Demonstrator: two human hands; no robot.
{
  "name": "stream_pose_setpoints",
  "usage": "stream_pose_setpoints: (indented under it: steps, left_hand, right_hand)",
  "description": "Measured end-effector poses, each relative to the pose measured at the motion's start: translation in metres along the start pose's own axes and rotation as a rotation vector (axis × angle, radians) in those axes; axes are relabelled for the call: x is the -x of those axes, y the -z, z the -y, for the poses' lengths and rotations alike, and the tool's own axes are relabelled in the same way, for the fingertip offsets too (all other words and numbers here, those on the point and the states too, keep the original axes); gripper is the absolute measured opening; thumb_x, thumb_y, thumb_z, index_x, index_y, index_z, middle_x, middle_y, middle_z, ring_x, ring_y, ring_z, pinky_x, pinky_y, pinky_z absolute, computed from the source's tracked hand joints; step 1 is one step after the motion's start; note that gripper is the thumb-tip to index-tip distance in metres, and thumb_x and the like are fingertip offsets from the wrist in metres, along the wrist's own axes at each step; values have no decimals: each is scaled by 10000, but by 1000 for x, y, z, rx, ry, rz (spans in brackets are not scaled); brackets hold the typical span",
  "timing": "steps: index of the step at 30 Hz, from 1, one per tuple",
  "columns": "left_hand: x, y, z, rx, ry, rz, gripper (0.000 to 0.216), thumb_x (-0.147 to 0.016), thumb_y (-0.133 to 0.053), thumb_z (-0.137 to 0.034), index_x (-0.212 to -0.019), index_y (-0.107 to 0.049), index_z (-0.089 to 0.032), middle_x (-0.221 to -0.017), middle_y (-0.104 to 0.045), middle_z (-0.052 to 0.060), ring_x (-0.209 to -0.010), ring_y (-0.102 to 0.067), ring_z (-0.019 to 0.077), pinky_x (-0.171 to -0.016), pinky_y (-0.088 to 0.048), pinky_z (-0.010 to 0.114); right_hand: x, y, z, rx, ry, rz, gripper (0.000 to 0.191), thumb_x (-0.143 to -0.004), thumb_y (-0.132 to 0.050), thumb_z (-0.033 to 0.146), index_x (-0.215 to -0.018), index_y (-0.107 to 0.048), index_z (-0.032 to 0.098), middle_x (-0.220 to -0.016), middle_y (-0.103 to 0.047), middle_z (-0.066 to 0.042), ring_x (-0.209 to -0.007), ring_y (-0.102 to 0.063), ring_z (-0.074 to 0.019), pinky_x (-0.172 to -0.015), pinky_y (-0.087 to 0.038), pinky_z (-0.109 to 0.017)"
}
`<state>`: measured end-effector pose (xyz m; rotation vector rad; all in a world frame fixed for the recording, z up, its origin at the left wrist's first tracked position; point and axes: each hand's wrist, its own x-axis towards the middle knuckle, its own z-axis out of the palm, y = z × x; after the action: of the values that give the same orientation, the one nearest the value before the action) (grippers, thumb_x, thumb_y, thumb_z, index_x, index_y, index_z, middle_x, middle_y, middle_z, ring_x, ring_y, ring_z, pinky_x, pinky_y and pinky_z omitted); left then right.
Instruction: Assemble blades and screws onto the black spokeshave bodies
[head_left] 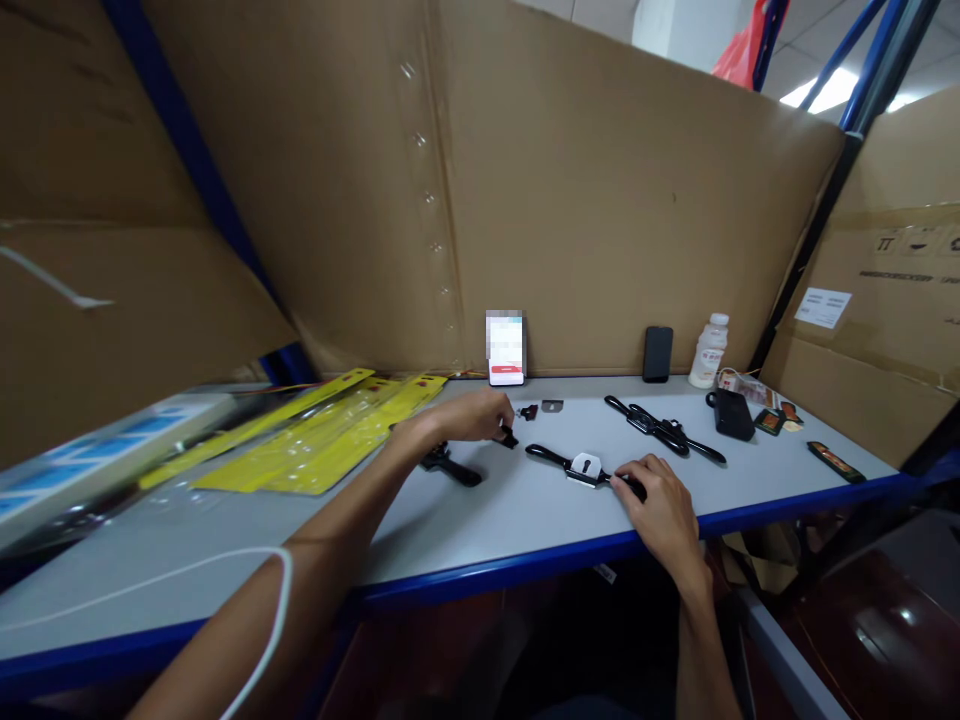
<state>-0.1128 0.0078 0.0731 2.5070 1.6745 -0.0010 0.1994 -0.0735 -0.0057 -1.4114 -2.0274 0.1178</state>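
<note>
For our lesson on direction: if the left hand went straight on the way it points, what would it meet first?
Past the black piece it pinches, the left hand would probably meet the small dark part lying just ahead; depth is hard to judge.

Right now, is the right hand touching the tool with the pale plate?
Touching. The head view shows the right hand pinching one black handle of the tool.

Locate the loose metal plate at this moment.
In the head view, the loose metal plate lies on the table right of centre, just right of a small dark part, beyond the black-handled tool in the right hand.
</note>
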Motion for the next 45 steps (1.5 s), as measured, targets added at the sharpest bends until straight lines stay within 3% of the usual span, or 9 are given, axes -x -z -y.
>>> stream_pose_setpoints:
  steps: [6,12,16,22,29,33,36,40,45]
  left_hand:
    - [-6,-8,-42,237,-278,-256,210,-872,-531,-192,-778,-713,-143,-785,-669,37,-704,-544,140,-654,-364,240]
    - [-19,-42,-90,375,-393,-321,191,-852,-565,-91,-925,-727,-162,-872,-709,44,-791,-618,156,-745,-436,248]
    - [-20,-50,-94,453,-356,-306,189,-814,-592,-60,-900,-731,-155,-801,-695,23,-702,-602,136,-680,-452,230]
    - [-19,-49,-91,476,-411,-236,238,-802,-581,-44,-889,-766,-167,-839,-729,28,-739,-628,136,-706,-469,230]
    - [-20,-54,-94,464,-409,-321,216,-819,-595,-61,-911,-760,-166,-882,-712,44,-763,-639,141,-737,-485,243]
    - [-21,-42,-80,402,-359,-440,231,-871,-537,-98,-931,-748,-172,-906,-717,52,-732,-628,135,-713,-477,241]
    - [-17,-22,-52,224,-183,-520,250,-864,-516,-100,-936,-744,-178,-969,-734,71,-800,-646,168,-733,-460,251]
    - [-6,-1,-3,-37,159,-409,222,-842,-539,-139,-909,-743,-198,-923,-735,94,-821,-653,209,-703,-422,257]
    - [-6,-10,36,-51,242,-177,160,-813,-617,-197,-906,-747,-205,-913,-726,85,-806,-643,194,-699,-423,242]
  right_hand:
    - [1,2,1,2,3,12,125,-933,-609,324,-990,-709,275,-988,-657,-27,-996,-610,-214,-856,-452,-325]
    - [0,1,1,-3,1,7,121,-930,-608,312,-984,-712,279,-986,-659,-33,-1010,-611,-219,-871,-454,-329]
    - [0,2,3,-5,-8,16,115,-925,-618,300,-983,-714,275,-993,-662,-33,-1016,-608,-222,-882,-456,-334]
    - [1,3,4,-6,-11,16,115,-926,-619,303,-984,-714,276,-988,-664,-31,-1019,-610,-221,-879,-460,-334]
    - [1,1,2,-1,-13,12,123,-929,-614,308,-991,-713,271,-996,-662,-35,-1017,-609,-226,-882,-462,-340]
    - [2,1,1,1,-3,13,129,-929,-607,301,-999,-712,272,-997,-660,-32,-1009,-609,-219,-890,-459,-337]
    - [2,0,-1,-4,3,19,139,-932,-595,312,-997,-711,272,-997,-659,-31,-999,-609,-216,-894,-456,-338]
    - [1,0,-4,-17,15,13,142,-933,-576,323,-969,-702,269,-995,-658,-36,-999,-610,-226,-885,-454,-349]
    - [0,-1,-6,-16,32,-16,166,-933,-552,345,-956,-700,274,-990,-659,-43,-977,-613,-227,-849,-461,-352]
